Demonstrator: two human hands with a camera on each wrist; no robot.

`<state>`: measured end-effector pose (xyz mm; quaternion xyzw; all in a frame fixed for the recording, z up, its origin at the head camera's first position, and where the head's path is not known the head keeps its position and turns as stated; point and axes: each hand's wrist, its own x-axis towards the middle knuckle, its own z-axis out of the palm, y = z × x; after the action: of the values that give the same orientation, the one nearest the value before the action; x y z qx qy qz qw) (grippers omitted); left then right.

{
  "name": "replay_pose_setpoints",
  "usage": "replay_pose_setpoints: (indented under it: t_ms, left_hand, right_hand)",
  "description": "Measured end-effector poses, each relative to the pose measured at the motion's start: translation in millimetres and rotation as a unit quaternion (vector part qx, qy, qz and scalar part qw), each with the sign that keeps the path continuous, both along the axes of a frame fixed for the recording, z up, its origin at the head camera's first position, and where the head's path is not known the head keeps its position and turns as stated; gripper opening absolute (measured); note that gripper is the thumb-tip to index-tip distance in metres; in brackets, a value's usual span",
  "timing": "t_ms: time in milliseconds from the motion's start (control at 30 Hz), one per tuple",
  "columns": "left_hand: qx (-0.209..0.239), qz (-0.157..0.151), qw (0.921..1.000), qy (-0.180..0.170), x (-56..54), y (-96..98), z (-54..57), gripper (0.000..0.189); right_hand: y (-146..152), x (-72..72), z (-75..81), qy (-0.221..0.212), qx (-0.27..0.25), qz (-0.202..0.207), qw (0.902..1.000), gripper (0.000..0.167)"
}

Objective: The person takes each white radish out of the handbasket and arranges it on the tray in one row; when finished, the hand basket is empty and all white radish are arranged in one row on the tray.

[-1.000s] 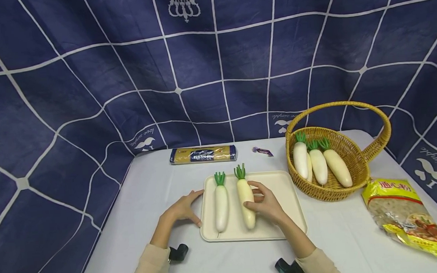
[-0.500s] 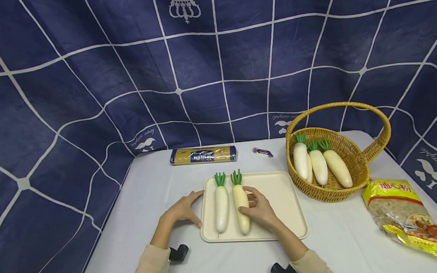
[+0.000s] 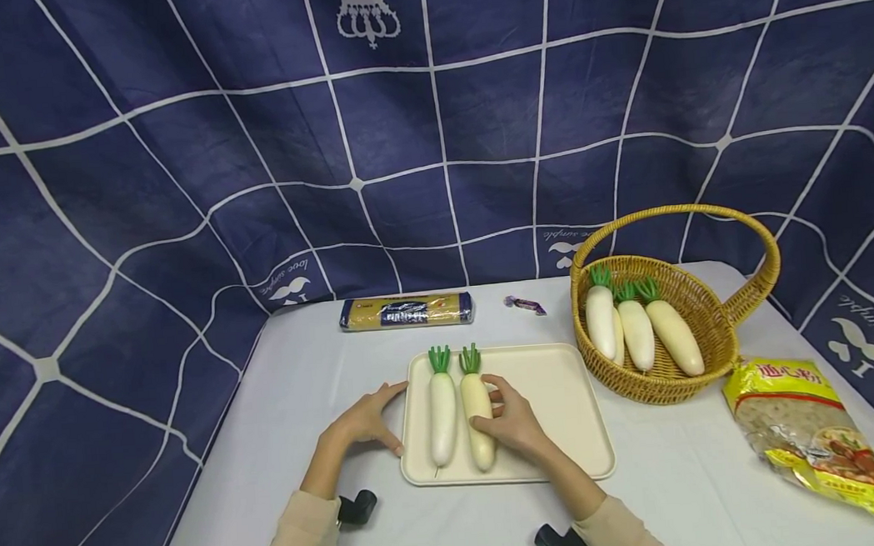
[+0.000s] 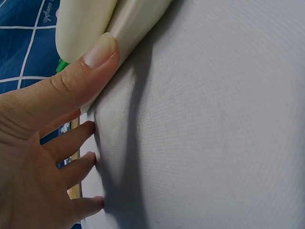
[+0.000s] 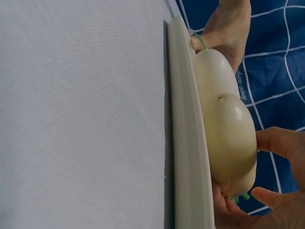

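On a cream rectangular tray (image 3: 557, 399) lie two daikon radishes with green tops, side by side and pointing away from me. My right hand (image 3: 517, 420) holds the yellowish radish (image 3: 475, 398), fingers on its far right side and thumb over its top. To the left of it is the whiter radish (image 3: 443, 419), with a thin root tip at its near end. My left hand (image 3: 362, 422) is spread at the tray's left edge, its thumb (image 4: 97, 55) right at the rim. In the right wrist view, the yellowish radish (image 5: 231, 143) overlaps the whiter one (image 5: 217, 71).
A wicker basket (image 3: 662, 384) with several daikon radishes stands to the tray's right. Beside it lies a yellow food bag (image 3: 815, 433). Behind the tray are a pasta packet (image 3: 407, 311) and a small purple wrapped candy (image 3: 525, 303). A blue checked curtain (image 3: 429, 140) hangs behind the table.
My right hand has shifted the yellowish radish leftward across the tray, closer to the whiter one, and slightly toward me. My left hand has stayed at the tray's left edge.
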<state>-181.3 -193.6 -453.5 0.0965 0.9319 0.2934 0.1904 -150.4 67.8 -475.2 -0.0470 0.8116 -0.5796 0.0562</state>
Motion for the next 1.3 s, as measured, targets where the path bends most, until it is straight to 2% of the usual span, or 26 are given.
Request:
replay_pose_setpoints:
  t_ms: [167, 367, 633, 1000, 1300]
  left_hand:
    - [-0.008, 0.002, 1.0000, 0.003, -1.0, -0.2, -4.0, 0.110]
    - [-0.010, -0.001, 0.9999, 0.010, 0.3, 0.7, -3.3, 0.110]
    - [-0.008, -0.006, 0.9998, 0.017, -0.8, 0.6, -5.0, 0.110]
    - [-0.009, -0.004, 0.9998, 0.015, -1.6, 1.1, -4.7, 0.111]
    - [-0.013, -0.005, 0.9998, 0.013, -1.4, -0.1, -3.9, 0.111]
  right_hand:
    - [-3.5, -0.8, -1.2, 0.011, 0.017, 0.018, 0.9996, 0.073]
    - [-5.7, -1.7, -2.1, 0.023, 0.036, 0.034, 0.9985, 0.073]
    - [-5.6, -1.8, -0.8, 0.019, 0.045, 0.043, 0.9979, 0.073]
    - [-1.4, -0.2, 4.6, 0.026, 0.077, 0.032, 0.9962, 0.067]
    - [3.5, 0.8, 4.6, 0.015, 0.051, 0.048, 0.9974, 0.067]
